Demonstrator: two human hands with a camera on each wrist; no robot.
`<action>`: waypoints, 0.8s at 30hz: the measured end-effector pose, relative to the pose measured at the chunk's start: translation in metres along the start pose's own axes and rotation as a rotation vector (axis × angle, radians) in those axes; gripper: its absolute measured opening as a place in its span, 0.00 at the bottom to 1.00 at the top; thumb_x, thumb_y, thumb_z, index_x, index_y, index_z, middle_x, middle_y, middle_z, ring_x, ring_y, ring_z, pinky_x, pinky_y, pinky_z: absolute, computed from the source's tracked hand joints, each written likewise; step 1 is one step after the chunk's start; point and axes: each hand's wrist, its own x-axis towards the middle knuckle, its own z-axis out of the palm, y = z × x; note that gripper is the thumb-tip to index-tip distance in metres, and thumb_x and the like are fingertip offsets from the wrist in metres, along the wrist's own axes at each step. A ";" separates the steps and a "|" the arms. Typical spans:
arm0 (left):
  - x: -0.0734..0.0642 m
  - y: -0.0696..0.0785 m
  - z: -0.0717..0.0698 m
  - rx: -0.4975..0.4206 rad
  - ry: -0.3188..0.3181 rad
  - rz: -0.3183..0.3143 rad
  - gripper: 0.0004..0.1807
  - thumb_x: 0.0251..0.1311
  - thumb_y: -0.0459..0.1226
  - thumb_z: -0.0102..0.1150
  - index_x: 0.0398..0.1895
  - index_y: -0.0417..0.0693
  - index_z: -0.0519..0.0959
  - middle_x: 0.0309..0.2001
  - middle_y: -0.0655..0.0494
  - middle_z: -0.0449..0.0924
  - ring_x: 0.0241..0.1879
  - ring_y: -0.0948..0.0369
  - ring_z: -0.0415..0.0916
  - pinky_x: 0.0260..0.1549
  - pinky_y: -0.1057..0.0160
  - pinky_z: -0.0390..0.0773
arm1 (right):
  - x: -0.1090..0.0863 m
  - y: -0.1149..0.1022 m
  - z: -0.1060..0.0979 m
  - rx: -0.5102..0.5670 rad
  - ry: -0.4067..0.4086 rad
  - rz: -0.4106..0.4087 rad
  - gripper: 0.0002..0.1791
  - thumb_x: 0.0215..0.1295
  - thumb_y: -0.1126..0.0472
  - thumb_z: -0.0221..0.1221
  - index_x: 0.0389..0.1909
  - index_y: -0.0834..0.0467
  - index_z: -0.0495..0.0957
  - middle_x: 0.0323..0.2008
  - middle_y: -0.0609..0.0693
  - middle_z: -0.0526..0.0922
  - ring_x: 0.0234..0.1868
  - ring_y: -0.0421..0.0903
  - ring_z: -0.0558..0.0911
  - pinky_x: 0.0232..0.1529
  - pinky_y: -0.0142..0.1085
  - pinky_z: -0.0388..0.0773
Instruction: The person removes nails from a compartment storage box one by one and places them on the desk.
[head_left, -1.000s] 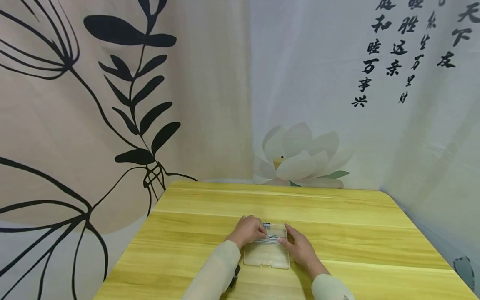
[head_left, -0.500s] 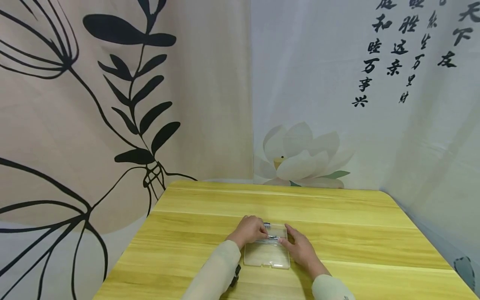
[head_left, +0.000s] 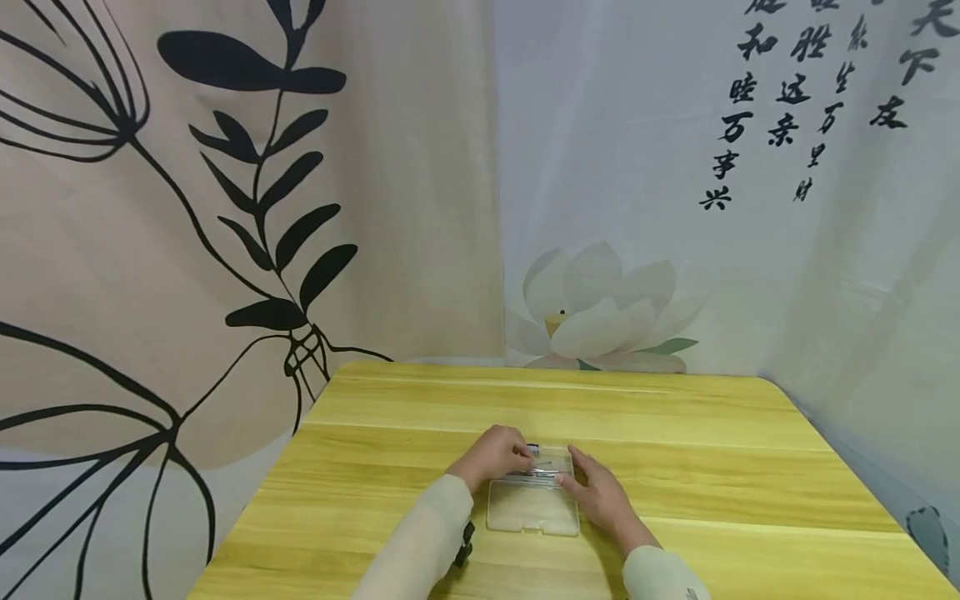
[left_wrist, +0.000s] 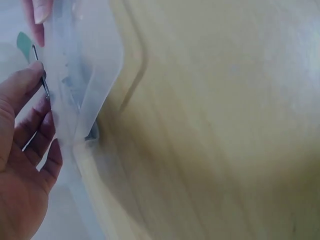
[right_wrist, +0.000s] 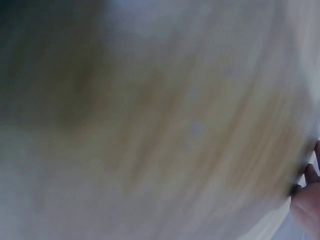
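Note:
A clear plastic case (head_left: pixel 532 510) lies opened flat on the table, its hinge line running across the middle. Thin metal rods (head_left: pixel 542 473) lie crosswise near that line. My left hand (head_left: pixel 495 457) is over the case's far left part. In the left wrist view its thumb and a finger pinch a thin dark metal rod (left_wrist: pixel 46 91), the other fingers bent beside the case wall. My right hand (head_left: pixel 603 496) grips the case's right side, thumb over the inner edge and fingers along the outside. The right wrist view catches only some of its fingertips at the right border.
The wood-grain table (head_left: pixel 675 450) extends around the case on all sides. A patterned cloth (head_left: pixel 420 208) hangs behind it. A black strap (head_left: pixel 463 546) shows beneath the left sleeve.
My left hand has shifted slightly back and to the left over the case. The rod at its fingertips, slanted earlier, has turned. My right hand stays at the case's right side.

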 end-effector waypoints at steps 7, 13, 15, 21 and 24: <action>-0.001 -0.001 -0.012 -0.033 0.003 -0.016 0.05 0.61 0.38 0.69 0.29 0.49 0.90 0.32 0.66 0.80 0.32 0.69 0.74 0.33 0.67 0.76 | 0.000 -0.001 -0.001 -0.006 0.003 0.006 0.36 0.72 0.51 0.59 0.74 0.61 0.61 0.69 0.64 0.66 0.71 0.67 0.60 0.67 0.61 0.55; -0.003 -0.005 -0.023 -0.077 0.003 -0.036 0.05 0.63 0.37 0.67 0.32 0.48 0.89 0.31 0.67 0.83 0.29 0.68 0.76 0.32 0.66 0.76 | 0.000 -0.001 -0.001 -0.002 0.007 0.004 0.36 0.71 0.51 0.59 0.74 0.62 0.61 0.69 0.64 0.66 0.70 0.68 0.60 0.67 0.62 0.55; -0.004 -0.006 -0.026 -0.088 0.000 -0.050 0.06 0.64 0.37 0.66 0.33 0.47 0.89 0.30 0.68 0.83 0.30 0.68 0.76 0.33 0.65 0.76 | 0.000 -0.001 -0.001 -0.003 0.009 0.007 0.36 0.71 0.51 0.59 0.74 0.62 0.61 0.69 0.65 0.66 0.70 0.68 0.60 0.67 0.62 0.55; -0.006 -0.011 -0.034 -0.093 0.000 -0.038 0.06 0.64 0.37 0.65 0.35 0.44 0.88 0.30 0.66 0.83 0.29 0.67 0.73 0.32 0.65 0.76 | 0.000 -0.002 -0.001 -0.010 0.016 -0.005 0.35 0.72 0.51 0.59 0.73 0.63 0.62 0.69 0.66 0.66 0.69 0.69 0.61 0.67 0.63 0.55; -0.008 -0.015 -0.038 -0.095 0.008 -0.037 0.07 0.65 0.37 0.65 0.35 0.43 0.88 0.31 0.63 0.84 0.29 0.67 0.73 0.31 0.65 0.75 | -0.001 -0.002 -0.001 -0.008 0.013 -0.002 0.35 0.72 0.51 0.59 0.73 0.63 0.62 0.68 0.67 0.66 0.69 0.70 0.60 0.66 0.63 0.54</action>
